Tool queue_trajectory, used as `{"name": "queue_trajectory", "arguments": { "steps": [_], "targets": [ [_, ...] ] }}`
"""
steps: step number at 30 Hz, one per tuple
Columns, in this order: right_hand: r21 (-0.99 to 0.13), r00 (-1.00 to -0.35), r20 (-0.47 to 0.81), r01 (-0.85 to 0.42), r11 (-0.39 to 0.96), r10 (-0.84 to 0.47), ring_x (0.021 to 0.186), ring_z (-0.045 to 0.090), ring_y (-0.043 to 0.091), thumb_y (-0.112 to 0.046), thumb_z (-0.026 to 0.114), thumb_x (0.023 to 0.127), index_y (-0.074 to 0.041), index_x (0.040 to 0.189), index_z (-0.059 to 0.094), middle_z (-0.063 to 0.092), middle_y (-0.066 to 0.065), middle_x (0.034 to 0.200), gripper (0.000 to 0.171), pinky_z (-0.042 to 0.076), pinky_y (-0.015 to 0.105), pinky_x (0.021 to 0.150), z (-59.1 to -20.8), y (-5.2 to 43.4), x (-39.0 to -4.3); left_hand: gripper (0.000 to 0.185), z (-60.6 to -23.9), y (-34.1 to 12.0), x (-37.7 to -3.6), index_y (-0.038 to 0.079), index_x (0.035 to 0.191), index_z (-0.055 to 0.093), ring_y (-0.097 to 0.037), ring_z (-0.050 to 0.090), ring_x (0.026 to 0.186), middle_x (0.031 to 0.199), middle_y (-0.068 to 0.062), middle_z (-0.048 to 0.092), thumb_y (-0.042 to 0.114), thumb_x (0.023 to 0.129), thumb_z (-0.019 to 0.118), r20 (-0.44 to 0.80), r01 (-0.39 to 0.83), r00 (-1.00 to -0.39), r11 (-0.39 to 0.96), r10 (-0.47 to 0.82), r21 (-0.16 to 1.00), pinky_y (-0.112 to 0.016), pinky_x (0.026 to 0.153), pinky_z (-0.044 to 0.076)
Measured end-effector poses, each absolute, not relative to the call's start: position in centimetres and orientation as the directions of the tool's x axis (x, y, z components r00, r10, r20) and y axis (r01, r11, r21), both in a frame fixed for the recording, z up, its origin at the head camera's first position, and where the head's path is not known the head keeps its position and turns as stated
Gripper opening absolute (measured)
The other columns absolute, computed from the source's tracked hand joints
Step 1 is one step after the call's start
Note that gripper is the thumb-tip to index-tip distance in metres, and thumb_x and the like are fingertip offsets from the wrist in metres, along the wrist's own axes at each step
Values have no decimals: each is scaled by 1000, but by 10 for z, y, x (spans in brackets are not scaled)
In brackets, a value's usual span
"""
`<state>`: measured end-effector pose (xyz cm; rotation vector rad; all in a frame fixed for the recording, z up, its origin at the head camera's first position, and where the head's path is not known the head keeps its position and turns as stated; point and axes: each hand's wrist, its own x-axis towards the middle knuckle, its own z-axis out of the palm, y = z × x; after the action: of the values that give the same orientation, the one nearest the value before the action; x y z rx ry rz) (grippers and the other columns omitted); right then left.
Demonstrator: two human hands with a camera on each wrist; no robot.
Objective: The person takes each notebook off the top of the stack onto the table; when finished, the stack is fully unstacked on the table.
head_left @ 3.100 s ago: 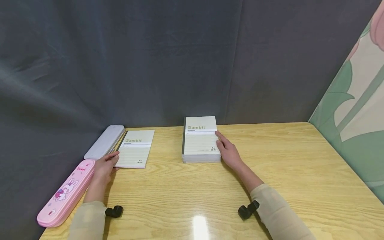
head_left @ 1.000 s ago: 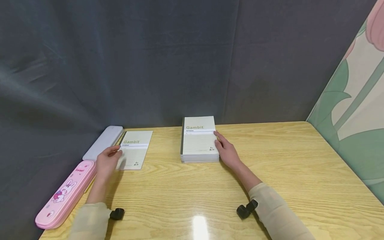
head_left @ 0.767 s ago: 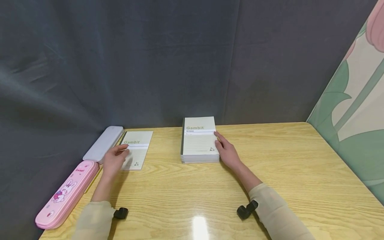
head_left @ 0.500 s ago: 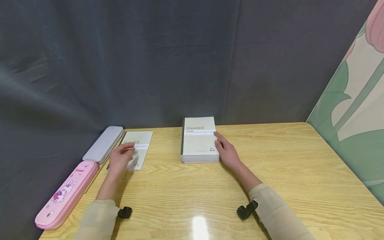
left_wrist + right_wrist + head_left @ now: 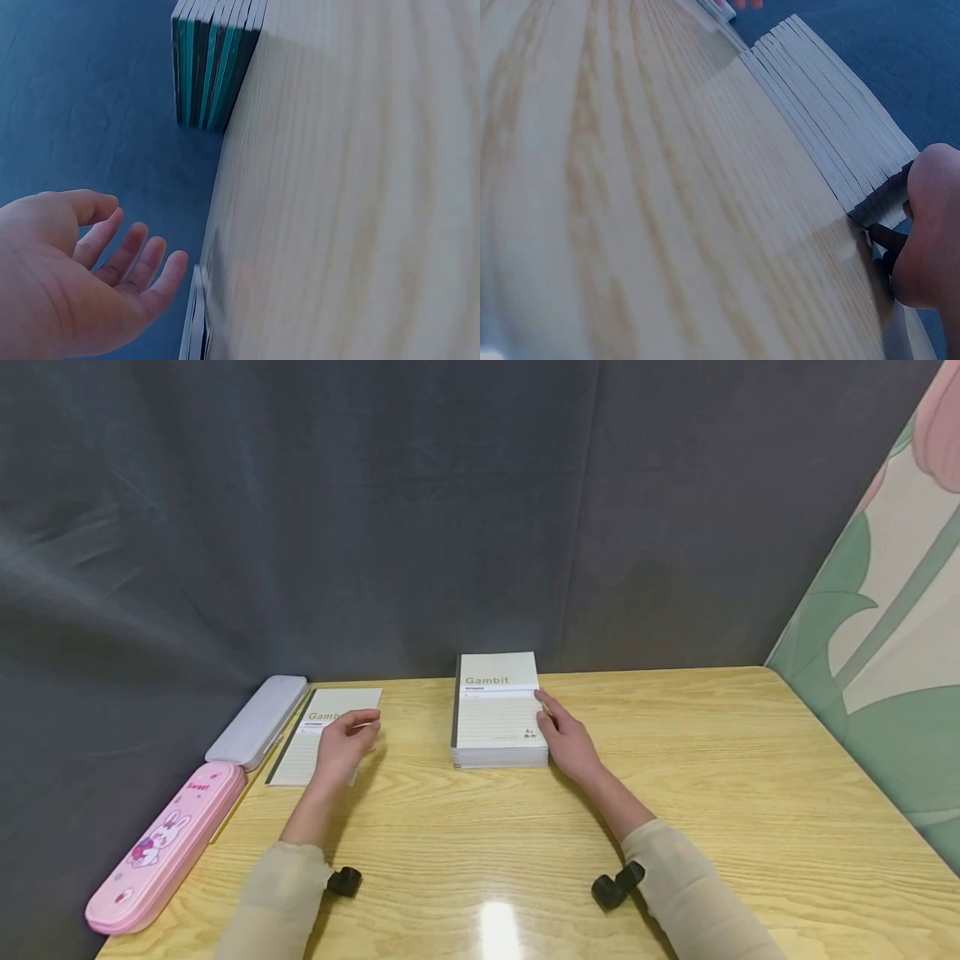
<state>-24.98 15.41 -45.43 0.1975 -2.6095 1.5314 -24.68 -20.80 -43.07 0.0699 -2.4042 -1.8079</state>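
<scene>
Your left hand (image 5: 341, 750) has slid right across the single notebook (image 5: 300, 752) — fingers relaxed, gripping nothing, now over its right edge. Your right hand (image 5: 567, 743) stays flat against the notebook stack (image 5: 497, 714) at the table's (image 5: 675, 793) far middle — unmoved.

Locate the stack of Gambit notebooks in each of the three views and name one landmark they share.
Head: stack of notebooks at table centre, near the far edge, right hand at its right side.
Left wrist: top, spines showing, beyond the left hand.
Right wrist: upper right, page edges.
Shared landmark: the wooden table.
</scene>
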Motion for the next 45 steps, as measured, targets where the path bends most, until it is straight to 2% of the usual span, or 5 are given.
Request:
{"name": "queue_trajectory", "arguments": {
  "steps": [6, 14, 28, 39, 45],
  "targets": [
    [-859, -985, 161, -171, 483, -61, 138, 45, 35, -29, 42, 111, -17, 157, 40, 38, 6, 160, 48, 33, 51, 115, -456, 154, -250, 32, -435, -188, -254, -7, 128, 64, -15, 63, 103, 129, -19, 64, 7, 99, 62, 75, 53, -995, 274, -68, 960, -29, 82, 57],
    [-858, -986, 158, -166, 486, -59, 136, 48, 36, -29, 40, 111, -18, 158, 39, 45, 14, 154, 48, 34, 52, 114, -456, 155, -250, 32, -437, -164, -257, -7, 127, 64, -26, 63, 110, 129, -19, 63, 7, 98, 64, 56, 53, -998, 242, -4, 969, -39, 89, 57],
    [-858, -983, 173, -184, 480, -66, 142, 40, 34, -27, 42, 111, -15, 158, 39, 35, 4, 162, 48, 30, 50, 117, -455, 155, -251, 32, -436, -129, -258, -6, 127, 64, -33, 63, 113, 132, -22, 61, 6, 98, 64, 42, 53, -997, 182, 61, 982, -47, 92, 56],
    [-860, -985, 163, -172, 481, -60, 139, 45, 35, -30, 40, 111, -17, 158, 39, 38, 7, 160, 49, 33, 51, 115, -456, 155, -251, 27, -436, -106, -258, 0, 122, 68, -26, 64, 106, 126, -15, 64, 8, 96, 68, 44, 52, -998, 173, 52, 984, -39, 79, 58],
    [-865, -986, 156, -166, 473, -62, 141, 42, 34, -30, 40, 111, -17, 158, 38, 34, 4, 162, 49, 31, 51, 116, -455, 154, -250, 26, -439, -101, -256, 7, 121, 70, -28, 62, 111, 129, -10, 62, 12, 95, 71, 50, 66, -996, 209, 77, 976, -33, 82, 55]
  ]
}}
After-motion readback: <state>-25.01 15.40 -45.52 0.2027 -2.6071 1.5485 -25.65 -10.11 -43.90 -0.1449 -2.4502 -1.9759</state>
